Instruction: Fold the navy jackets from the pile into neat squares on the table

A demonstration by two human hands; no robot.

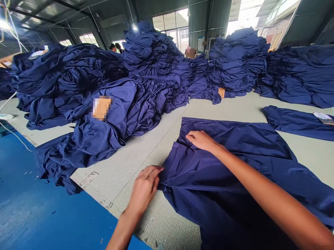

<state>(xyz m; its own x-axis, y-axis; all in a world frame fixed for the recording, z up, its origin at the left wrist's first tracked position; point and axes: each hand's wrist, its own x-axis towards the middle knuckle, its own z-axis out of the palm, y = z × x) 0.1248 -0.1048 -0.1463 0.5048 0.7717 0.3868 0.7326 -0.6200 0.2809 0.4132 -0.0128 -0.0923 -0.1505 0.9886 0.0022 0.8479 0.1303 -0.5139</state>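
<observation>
A navy garment (209, 171) of thin, creased cloth lies across the table in front of me, its lower part running off the bottom of the view. My left hand (145, 185) pinches the gathered left edge of the cloth between thumb and fingers. Further up, my right hand (201, 140) reaches across from the right, its fingers curled on the cloth near a fold at the upper left corner. The fingertips of that hand are partly hidden, but they appear closed on the fabric. The kind of garment is not clear from this angle.
Large heaps of navy garments (150, 50) line the back and left of the table (126, 175). A blurred brown label (101, 108) rests on the nearest heap. On the right lies a folded navy piece (291, 121) bearing a tag (326, 118). Blue floor (55, 216) shows at lower left.
</observation>
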